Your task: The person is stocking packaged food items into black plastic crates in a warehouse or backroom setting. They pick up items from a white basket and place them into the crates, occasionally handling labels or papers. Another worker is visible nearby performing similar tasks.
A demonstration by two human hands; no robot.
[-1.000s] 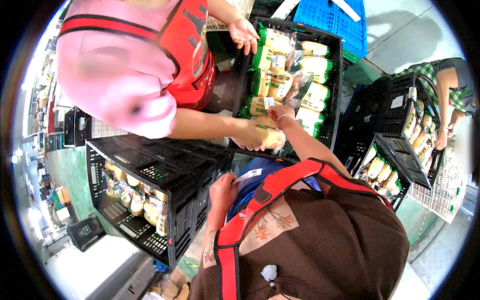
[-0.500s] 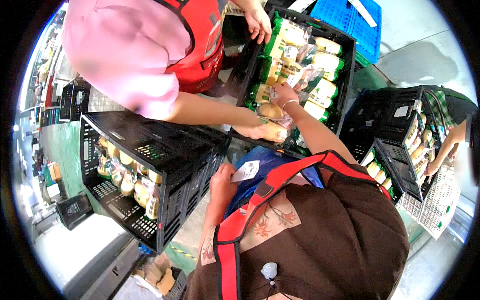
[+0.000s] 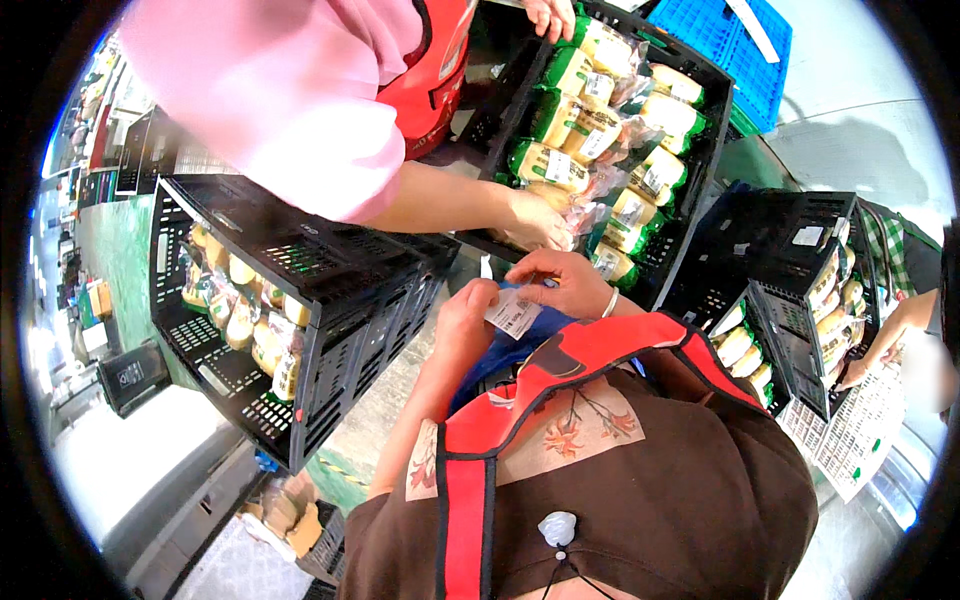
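My left hand (image 3: 468, 312) and my right hand (image 3: 562, 283) meet in front of my chest, both pinching a small white paper label (image 3: 514, 314). Just beyond them stands a black crate (image 3: 690, 190) packed with several green-and-yellow wrapped packs (image 3: 560, 165). A person in a pink top and red vest leans over it; one of their hands (image 3: 532, 220) rests on a pack at the crate's near edge, the other (image 3: 552, 14) at its far end.
A black crate (image 3: 300, 330) holding several wrapped packs stands at my left. More black crates with packs (image 3: 800, 300) stand at the right, where another person's arm (image 3: 890, 335) holds a printed sheet (image 3: 850, 435). A blue crate (image 3: 745, 45) lies behind.
My right hand has drawn back from the packs in the crate to my chest. My left hand rose to meet it, and both now hold the white label.
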